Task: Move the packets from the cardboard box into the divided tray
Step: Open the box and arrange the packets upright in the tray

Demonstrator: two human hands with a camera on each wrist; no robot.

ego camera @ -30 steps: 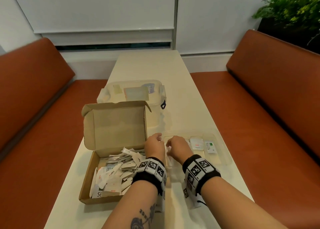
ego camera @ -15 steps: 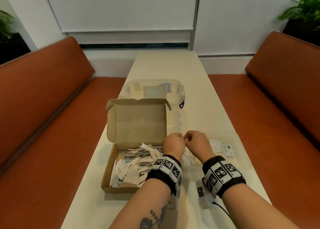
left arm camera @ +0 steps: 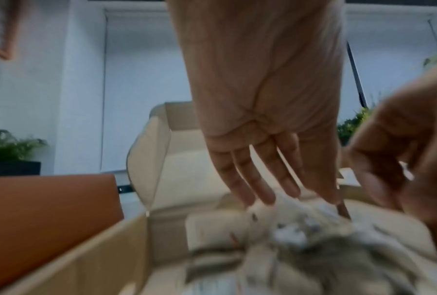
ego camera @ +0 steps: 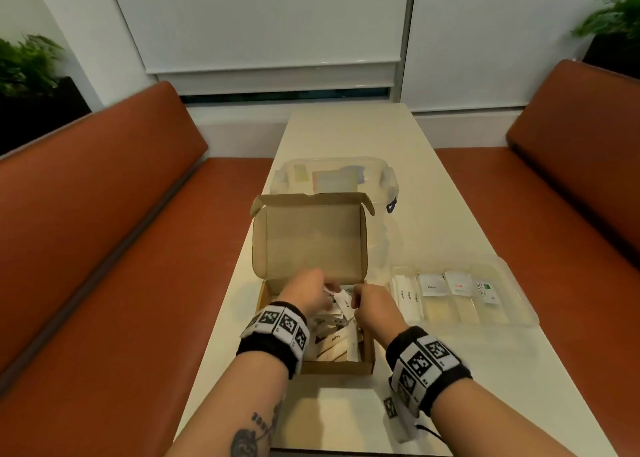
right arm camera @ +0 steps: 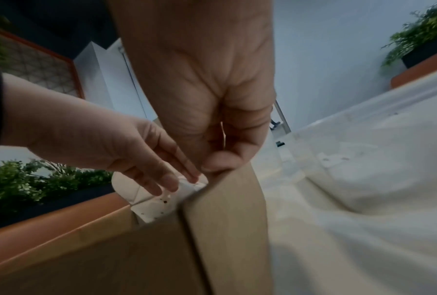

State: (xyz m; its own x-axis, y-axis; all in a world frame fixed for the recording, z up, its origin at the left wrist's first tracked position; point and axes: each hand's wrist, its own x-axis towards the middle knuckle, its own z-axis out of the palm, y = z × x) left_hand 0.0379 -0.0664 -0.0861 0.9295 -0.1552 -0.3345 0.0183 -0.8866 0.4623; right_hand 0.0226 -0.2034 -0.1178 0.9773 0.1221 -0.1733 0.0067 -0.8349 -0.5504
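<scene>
The open cardboard box (ego camera: pixel 336 367) sits mid-table with its lid upright and a heap of white packets (ego camera: pixel 332 344) inside. Both hands are in the box. My left hand (ego camera: pixel 308 292) reaches down with straight fingers (left arm camera: pixel 262 191) that touch the heap. Beside it, at the box's right wall, my right hand (ego camera: pixel 372 304) has curled fingers (right arm camera: pixel 219 161) and pinches a white packet (ego camera: pixel 343 300). The clear divided tray (ego camera: pixel 512 283) lies to the right of the box. It holds sugar sticks (ego camera: pixel 407 297), a pepper packet (ego camera: pixel 431 285), a red-printed packet (ego camera: pixel 459 283) and a Stevia packet (ego camera: pixel 485 290).
A clear lidded plastic container (ego camera: pixel 332 176) stands right behind the box lid. The narrow white table (ego camera: pixel 346 415) runs between two orange benches (ego camera: pixel 104 248) (ego camera: pixel 561 235). Potted plants (ego camera: pixel 24 65) stand behind the bench backs.
Both hands have moved left, from the tray's left end into the cardboard box. The sugar sticks they covered now show in the tray.
</scene>
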